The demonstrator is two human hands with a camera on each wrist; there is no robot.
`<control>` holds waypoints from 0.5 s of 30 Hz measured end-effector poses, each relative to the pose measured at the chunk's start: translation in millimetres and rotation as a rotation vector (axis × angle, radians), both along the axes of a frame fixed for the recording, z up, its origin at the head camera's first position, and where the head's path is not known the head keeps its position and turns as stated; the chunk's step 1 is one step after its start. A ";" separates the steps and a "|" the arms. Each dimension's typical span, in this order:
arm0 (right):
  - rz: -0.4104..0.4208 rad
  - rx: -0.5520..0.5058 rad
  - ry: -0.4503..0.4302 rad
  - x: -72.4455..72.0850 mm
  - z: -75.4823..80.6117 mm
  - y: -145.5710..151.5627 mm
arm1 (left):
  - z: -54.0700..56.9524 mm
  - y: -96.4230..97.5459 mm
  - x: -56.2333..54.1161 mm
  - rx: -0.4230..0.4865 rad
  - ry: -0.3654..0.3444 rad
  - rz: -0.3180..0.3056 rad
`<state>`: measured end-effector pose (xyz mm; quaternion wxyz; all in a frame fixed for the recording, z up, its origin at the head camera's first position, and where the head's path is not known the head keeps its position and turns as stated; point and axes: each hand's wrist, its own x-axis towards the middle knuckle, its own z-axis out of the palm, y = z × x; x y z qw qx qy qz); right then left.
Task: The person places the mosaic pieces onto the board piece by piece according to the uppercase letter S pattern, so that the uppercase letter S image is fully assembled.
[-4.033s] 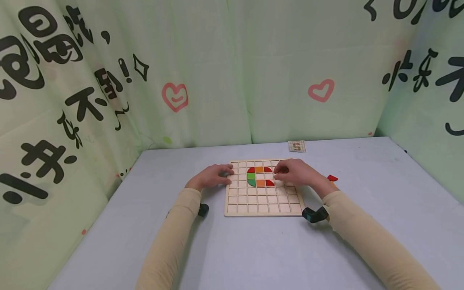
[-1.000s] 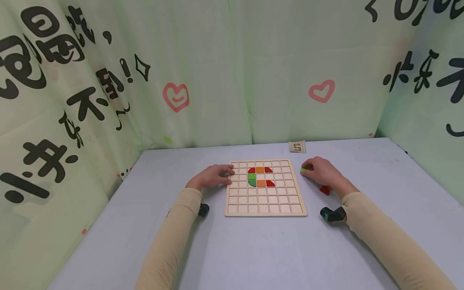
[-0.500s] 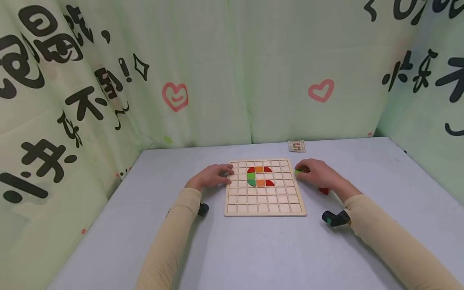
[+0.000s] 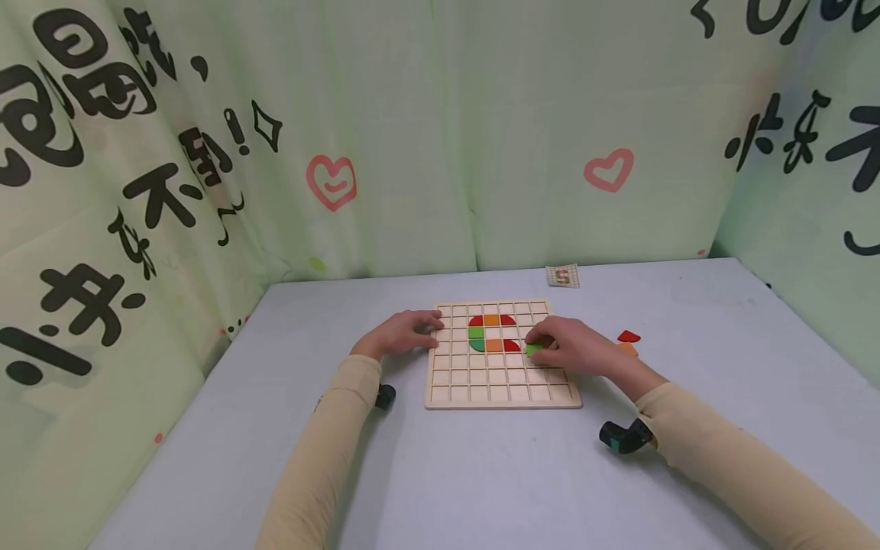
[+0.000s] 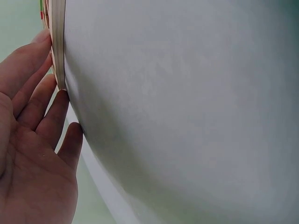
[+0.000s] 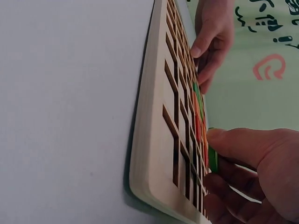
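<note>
A square wooden grid board [image 4: 502,395] lies on the table, with red, orange and green tiles [image 4: 493,345] set in some of its cells. My left hand [image 4: 404,333] rests against the board's left edge; in the left wrist view its fingertips [image 5: 60,95] touch the side of the frame. Over the right half of the board, my right hand [image 4: 577,347] pinches a bright green tile [image 4: 532,349] between thumb and fingers. The right wrist view shows that tile edge-on, close over the grid, just right of the coloured tiles.
Right of the board lie a loose red tile [image 4: 629,336] and an orange tile [image 4: 628,348], near my right forearm. A small patterned card [image 4: 563,276] sits by the table's back edge. A printed curtain [image 4: 406,137] hangs behind the table.
My right hand went from over the board to the table at right and took the green tile. It has since carried the tile left over the board. The left hand has not moved.
</note>
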<state>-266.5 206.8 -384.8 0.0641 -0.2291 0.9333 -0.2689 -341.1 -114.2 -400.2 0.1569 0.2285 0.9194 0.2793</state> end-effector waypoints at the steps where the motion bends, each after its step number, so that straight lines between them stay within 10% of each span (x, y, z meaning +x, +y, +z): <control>1: 0.004 0.002 0.002 0.6 -0.6 -2.8 | -0.3 -0.1 -0.2 0.003 -0.001 0.000; 15: 0.037 0.041 0.057 5.6 -3.2 -23.5 | 0.0 0.9 -0.6 0.004 -0.016 0.010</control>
